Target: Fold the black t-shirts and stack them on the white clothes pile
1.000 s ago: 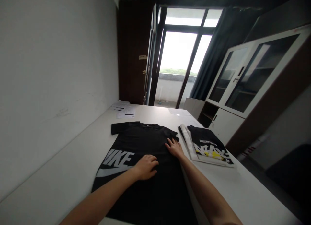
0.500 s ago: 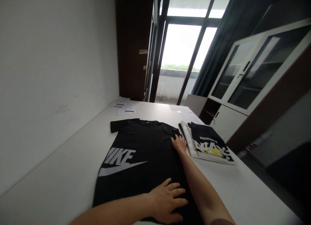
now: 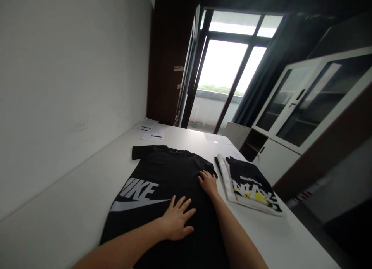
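Observation:
A black T-shirt (image 3: 174, 172) with a grey NIKE print and swoosh lies spread on the white table, its collar toward the window. My left hand (image 3: 177, 218) rests palm down on the middle of the shirt, fingers spread, just right of the swoosh. Farther up, my right hand (image 3: 208, 183) lies flat on the shirt near the sleeve on the right, fingers stretched out. Neither hand grasps the cloth. The shirt's lower end runs out of view at the bottom, partly behind my forearms.
To the right of the shirt sits a stack of folded clothes (image 3: 250, 183), black on top with white and yellow print. Printed papers (image 3: 152, 131) lie at the table's far left corner. A wall (image 3: 72, 87) borders the table on the left; a glass-door cabinet (image 3: 308, 102) stands beyond its right edge.
My left hand has moved up and to the left across the shirt, toward the swoosh. My right hand has shifted slightly inward from the sleeve. The camera view has tilted a little.

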Action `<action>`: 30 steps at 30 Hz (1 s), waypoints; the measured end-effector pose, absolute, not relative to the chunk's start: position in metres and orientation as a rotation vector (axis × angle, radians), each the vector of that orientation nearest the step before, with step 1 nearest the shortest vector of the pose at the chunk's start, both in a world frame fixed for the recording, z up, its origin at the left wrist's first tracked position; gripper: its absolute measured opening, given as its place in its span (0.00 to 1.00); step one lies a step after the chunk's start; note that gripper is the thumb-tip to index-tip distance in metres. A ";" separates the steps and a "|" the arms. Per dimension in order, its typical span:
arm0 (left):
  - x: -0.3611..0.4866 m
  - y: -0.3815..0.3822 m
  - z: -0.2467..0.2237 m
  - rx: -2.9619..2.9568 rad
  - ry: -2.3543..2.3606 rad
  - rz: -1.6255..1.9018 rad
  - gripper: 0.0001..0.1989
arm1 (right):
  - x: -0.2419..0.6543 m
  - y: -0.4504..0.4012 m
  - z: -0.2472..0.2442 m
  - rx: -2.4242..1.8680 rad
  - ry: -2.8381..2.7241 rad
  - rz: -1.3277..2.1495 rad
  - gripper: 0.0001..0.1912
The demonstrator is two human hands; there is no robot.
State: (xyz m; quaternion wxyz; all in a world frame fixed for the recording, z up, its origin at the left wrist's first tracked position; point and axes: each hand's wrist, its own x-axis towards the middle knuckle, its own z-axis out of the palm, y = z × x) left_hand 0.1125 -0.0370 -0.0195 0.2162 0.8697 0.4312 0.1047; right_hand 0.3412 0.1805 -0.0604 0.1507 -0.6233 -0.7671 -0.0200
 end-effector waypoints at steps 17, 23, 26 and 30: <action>-0.071 -0.001 -0.039 2.074 2.084 0.213 0.36 | 0.299 0.210 -0.050 -2.041 -2.254 0.036 0.35; -0.082 0.001 -0.051 2.066 2.234 0.250 0.35 | 0.297 0.247 -0.056 -1.940 -2.272 0.093 0.35; -0.080 0.006 -0.054 2.047 2.271 0.243 0.34 | 0.311 0.254 -0.063 -2.040 -1.978 -0.038 0.32; -0.079 0.006 -0.048 2.032 2.287 0.237 0.34 | 0.325 0.253 -0.067 -2.070 -1.654 -0.200 0.31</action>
